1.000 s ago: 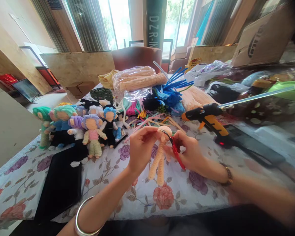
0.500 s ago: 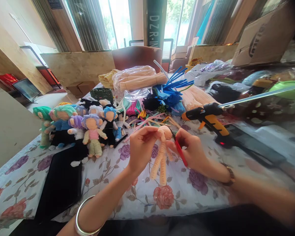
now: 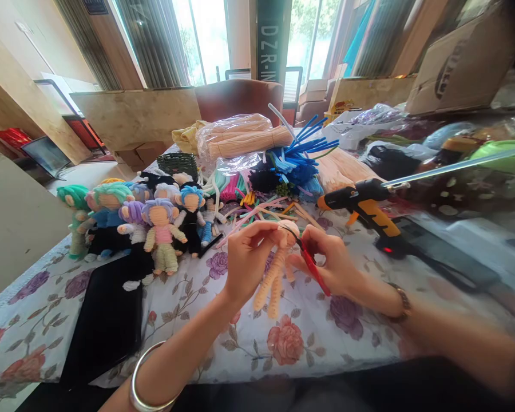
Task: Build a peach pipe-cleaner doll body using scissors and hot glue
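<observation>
Left hand (image 3: 249, 252): thumb and fingers pinched closed on the peach doll (image 3: 273, 277), at or near its head; the exact spot is covered by the fingertips.
Right hand (image 3: 337, 260): curled closed around the red handles of the scissors (image 3: 312, 264), just beside the doll.
Scissors: dark blades at the doll's head, between the two hands; too small to tell how far they are parted.
Peach doll: between the hands, tilted, two ribbed legs hanging below the grip, over the floral tablecloth (image 3: 292, 363).
Wrists: silver bangle (image 3: 138, 382) on the left arm, dark beaded bracelet (image 3: 403, 303) on the right.
Beyond the grip: loose coloured stems (image 3: 261, 213) close by, then a blue bundle (image 3: 298, 165) and a plastic-wrapped peach bundle (image 3: 244, 140).
Right of the grip: black-and-orange glue gun (image 3: 377, 216), a clear stick in its back, red light lit.
Left of the grip: finished-looking dolls (image 3: 161, 229) with coloured hair, and nearer, a flat black panel (image 3: 105, 323).
</observation>
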### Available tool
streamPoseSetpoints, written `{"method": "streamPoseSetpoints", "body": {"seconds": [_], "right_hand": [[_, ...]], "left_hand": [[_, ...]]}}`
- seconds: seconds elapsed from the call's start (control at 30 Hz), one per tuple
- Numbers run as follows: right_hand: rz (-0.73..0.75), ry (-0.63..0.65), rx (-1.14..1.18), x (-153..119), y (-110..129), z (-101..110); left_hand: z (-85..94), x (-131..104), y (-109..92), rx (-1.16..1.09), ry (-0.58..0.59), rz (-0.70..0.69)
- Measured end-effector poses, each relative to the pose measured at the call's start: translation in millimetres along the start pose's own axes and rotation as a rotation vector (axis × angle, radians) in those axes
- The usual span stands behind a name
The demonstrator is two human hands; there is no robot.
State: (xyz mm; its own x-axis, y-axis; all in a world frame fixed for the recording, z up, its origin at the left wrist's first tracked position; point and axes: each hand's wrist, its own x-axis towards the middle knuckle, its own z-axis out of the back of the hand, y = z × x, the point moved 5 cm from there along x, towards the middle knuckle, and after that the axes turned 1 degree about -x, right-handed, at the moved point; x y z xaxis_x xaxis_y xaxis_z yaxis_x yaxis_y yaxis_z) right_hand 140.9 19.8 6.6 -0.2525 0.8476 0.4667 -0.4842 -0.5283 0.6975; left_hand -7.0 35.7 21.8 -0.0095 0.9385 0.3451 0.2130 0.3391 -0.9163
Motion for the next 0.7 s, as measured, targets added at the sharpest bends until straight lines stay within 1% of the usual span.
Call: {"method": "streamPoseSetpoints", "body": {"seconds": [0.07,0.37,0.57,0.7], "right_hand": [[0.003,0.011,0.015,0.2,0.0,-0.5],[-0.007,-0.017,-0.035,-1.8,-0.5,0.3],[-0.02,-0.027,-0.074,-1.7,-1.0,0.7],[-0.041,-0.046,-0.074,-1.5,-0.5,1.5]], "left_hand": [[-0.1,0.1,-0.7,0.005,0.001,-0.001],[0.1,-0.1,1.1,0.019,0.008,0.008],[1.4,-0.2,0.7,0.101,0.006,-0.015],[0.6,-1.3,-1.8,0.174,0.027,-0.061]]}}
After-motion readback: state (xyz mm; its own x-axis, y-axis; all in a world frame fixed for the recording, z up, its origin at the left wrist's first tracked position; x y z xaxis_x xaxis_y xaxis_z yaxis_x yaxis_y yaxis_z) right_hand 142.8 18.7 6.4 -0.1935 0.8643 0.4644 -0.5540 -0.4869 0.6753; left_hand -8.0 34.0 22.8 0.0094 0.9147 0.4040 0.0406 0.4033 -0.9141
